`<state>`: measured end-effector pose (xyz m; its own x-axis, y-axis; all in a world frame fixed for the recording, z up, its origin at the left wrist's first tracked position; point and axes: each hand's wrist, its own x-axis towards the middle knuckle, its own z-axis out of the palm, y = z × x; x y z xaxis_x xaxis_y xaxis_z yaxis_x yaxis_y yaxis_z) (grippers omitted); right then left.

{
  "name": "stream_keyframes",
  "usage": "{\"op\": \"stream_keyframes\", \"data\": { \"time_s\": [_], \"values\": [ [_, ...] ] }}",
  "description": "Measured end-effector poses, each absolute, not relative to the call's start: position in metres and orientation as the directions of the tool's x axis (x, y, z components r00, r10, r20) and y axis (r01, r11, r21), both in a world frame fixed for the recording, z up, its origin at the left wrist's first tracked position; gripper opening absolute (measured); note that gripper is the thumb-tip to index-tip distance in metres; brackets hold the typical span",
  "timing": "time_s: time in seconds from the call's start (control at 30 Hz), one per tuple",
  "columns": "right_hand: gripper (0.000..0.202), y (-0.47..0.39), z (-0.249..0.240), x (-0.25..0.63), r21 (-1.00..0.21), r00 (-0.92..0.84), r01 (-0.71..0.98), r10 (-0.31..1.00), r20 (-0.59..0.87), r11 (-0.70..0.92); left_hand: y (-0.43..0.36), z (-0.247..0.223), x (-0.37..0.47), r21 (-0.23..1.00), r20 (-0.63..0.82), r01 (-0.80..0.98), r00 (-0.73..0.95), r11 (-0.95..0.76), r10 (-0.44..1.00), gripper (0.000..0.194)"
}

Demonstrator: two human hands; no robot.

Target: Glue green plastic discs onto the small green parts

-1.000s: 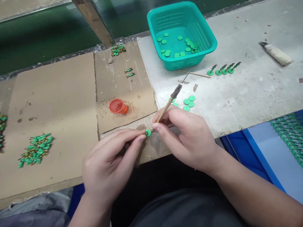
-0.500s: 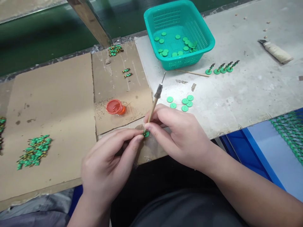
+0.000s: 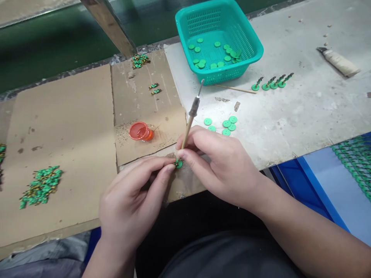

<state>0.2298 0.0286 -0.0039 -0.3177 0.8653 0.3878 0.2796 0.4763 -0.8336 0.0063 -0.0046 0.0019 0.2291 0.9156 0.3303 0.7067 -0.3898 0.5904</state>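
Observation:
Between the fingertips of my left hand (image 3: 136, 193) is a small green figure piece, mostly hidden, at a green disc (image 3: 179, 164). My right hand (image 3: 220, 166) is closed round a thin wooden-handled tool (image 3: 188, 129), whose metal needle tip points up and away. The tool's lower end is at the disc, hidden by the fingers. Several loose green discs (image 3: 226, 123) lie beyond my right hand. A red cup (image 3: 139, 131) with a glossy inside stands on the cardboard beyond my left hand.
A teal basket (image 3: 199, 75) holds green discs. To its right stand several figures on discs (image 3: 266, 87), and farther right lies a taped knife (image 3: 340, 63). A thin stick (image 3: 236, 89) is below the basket. Green-and-yellow pieces (image 3: 43, 185) are heaped at left.
The tool in my right hand has tilted very slightly, its needle tip now a little higher. My left hand keeps its pinch, and the camera view has shifted slightly.

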Motion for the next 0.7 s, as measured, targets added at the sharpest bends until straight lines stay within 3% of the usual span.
{"op": "stream_keyframes", "data": {
  "time_s": [0.7],
  "values": [
    [0.022, 0.0319, -0.0053, 0.2305, -0.801, -0.341, 0.288, 0.838, 0.425, 0.524, -0.0065, 0.0023, 0.0081, 0.498, 0.394, 0.741, 0.269, -0.45, 0.879, 0.018]
  ]
}}
